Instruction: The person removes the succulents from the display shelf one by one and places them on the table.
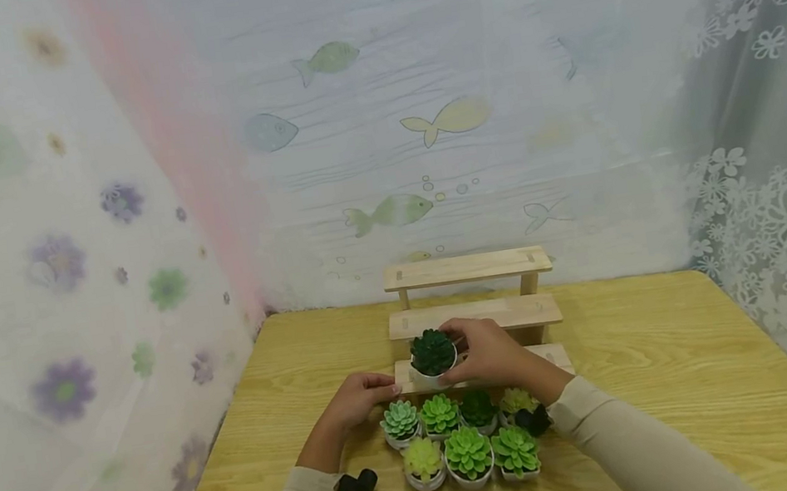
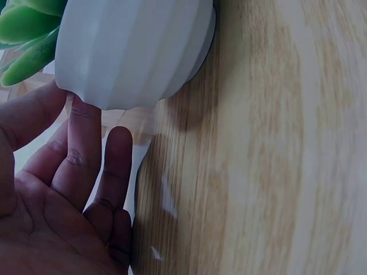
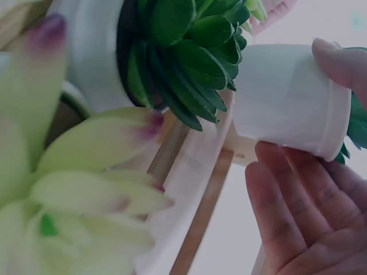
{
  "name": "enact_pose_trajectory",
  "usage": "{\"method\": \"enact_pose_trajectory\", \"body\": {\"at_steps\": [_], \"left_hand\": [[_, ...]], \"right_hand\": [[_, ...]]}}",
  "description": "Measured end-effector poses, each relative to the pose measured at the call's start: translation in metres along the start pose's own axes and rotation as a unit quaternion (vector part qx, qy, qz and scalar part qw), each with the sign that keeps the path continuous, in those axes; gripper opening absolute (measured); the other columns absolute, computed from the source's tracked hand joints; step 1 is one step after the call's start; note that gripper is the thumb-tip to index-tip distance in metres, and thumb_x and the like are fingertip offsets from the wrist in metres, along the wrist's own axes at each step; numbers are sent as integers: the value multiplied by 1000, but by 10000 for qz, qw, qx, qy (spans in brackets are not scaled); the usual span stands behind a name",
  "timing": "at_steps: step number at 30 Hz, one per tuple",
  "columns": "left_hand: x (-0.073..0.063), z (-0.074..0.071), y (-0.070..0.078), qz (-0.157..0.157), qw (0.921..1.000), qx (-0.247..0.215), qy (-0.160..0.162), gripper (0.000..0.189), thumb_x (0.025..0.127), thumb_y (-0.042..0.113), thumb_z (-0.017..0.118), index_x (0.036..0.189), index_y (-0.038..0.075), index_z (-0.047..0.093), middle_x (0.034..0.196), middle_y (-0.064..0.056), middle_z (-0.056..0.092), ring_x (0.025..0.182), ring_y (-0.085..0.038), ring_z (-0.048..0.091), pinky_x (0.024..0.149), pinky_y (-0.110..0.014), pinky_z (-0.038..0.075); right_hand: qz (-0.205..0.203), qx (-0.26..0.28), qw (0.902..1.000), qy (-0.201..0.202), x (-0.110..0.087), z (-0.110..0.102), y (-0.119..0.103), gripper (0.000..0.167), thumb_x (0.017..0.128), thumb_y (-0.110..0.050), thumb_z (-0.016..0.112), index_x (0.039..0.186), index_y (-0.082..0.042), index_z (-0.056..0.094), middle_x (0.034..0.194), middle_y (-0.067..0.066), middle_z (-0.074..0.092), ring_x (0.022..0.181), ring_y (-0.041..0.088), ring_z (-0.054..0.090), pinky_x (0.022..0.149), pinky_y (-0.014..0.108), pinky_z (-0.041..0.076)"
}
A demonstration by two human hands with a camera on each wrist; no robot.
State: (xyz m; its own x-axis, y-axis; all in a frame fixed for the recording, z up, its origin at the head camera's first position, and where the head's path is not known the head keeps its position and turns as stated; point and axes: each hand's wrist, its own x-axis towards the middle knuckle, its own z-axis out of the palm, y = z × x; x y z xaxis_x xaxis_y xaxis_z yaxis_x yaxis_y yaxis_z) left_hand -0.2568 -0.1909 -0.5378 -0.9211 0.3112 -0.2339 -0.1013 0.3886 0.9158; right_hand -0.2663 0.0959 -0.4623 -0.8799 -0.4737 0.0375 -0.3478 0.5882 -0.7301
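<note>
My right hand (image 1: pixel 487 350) grips a small white pot (image 3: pixel 287 97) between thumb and fingers; a dark green succulent (image 1: pixel 432 352) grows from it. The pot is upright over the left part of the lowest step of a three-tier wooden plant stand (image 1: pixel 467 269). At the left end of that step, my left hand (image 1: pixel 358 401) pinches the board with thumb and index finger. In the left wrist view, a ribbed white pot (image 2: pixel 132 51) hides those fingertips, while the other fingers (image 2: pixel 117 154) are loosely bent.
Several potted succulents stand in two rows before the stand, among them a bright green one (image 1: pixel 468 453) and a yellow-green one (image 1: pixel 423 459). They sit between my forearms on the wood-grain table (image 1: pixel 654 377). A fish-patterned curtain (image 1: pixel 569 204) hangs behind the table.
</note>
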Motion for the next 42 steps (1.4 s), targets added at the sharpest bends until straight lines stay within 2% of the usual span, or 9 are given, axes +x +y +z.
{"method": "enact_pose_trajectory", "body": {"at_steps": [5,10,17,23,28,33,39,42], "left_hand": [[0,0,-2,59,10000,10,-34,41,103,26,67,131,-4,67,112,-12,76,105,-26,72,98,-48,55],[1,1,-2,38,10000,27,17,41,103,26,67,131,-3,67,112,-12,77,106,-26,72,99,-48,54],[2,1,-2,84,10000,25,8,41,103,27,67,132,-3,67,112,-11,77,107,-26,72,99,-48,54],[2,1,-2,81,9999,56,-17,42,103,27,67,132,-3,67,113,-12,77,107,-26,72,100,-49,54],[4,1,-3,73,9999,79,-14,42,103,27,67,132,-3,67,112,-12,77,106,-25,72,99,-48,54],[5,1,-3,174,9998,15,-33,41,103,27,67,130,-4,68,110,-12,77,104,-24,73,98,-47,55],[3,2,-2,126,9997,50,179,35,101,24,69,123,-4,72,101,-10,78,99,-23,73,98,-48,54],[0,2,-1,70,9993,148,345,33,100,23,69,120,-3,73,99,-9,79,98,-23,73,100,-51,52]], "right_hand": [[77,181,9996,184,-11,-6,2,77,74,-34,95,139,-17,58,122,1,68,108,19,68,85,40,59],[47,466,9986,226,-24,-16,2,78,74,-34,95,141,-22,57,121,0,66,110,21,67,83,36,59],[-63,381,9984,412,-47,-33,4,75,75,-35,94,141,-21,62,126,0,67,113,25,65,87,45,59],[-38,914,9952,347,-65,-42,9,72,77,-30,94,140,-20,60,123,3,67,108,25,66,78,31,61],[-13,706,9964,477,-78,-46,14,78,76,-38,94,143,-19,59,121,3,67,107,22,67,79,29,60],[60,621,9966,541,-94,-52,17,79,76,-37,94,143,-16,59,122,6,68,105,22,68,80,31,60],[348,891,9938,564,-116,-60,17,76,75,-34,95,140,-17,59,119,11,68,94,26,72,70,31,61],[429,889,9932,619,-128,-65,17,78,75,-34,95,141,-15,58,119,12,68,91,23,72,68,31,61]]}}
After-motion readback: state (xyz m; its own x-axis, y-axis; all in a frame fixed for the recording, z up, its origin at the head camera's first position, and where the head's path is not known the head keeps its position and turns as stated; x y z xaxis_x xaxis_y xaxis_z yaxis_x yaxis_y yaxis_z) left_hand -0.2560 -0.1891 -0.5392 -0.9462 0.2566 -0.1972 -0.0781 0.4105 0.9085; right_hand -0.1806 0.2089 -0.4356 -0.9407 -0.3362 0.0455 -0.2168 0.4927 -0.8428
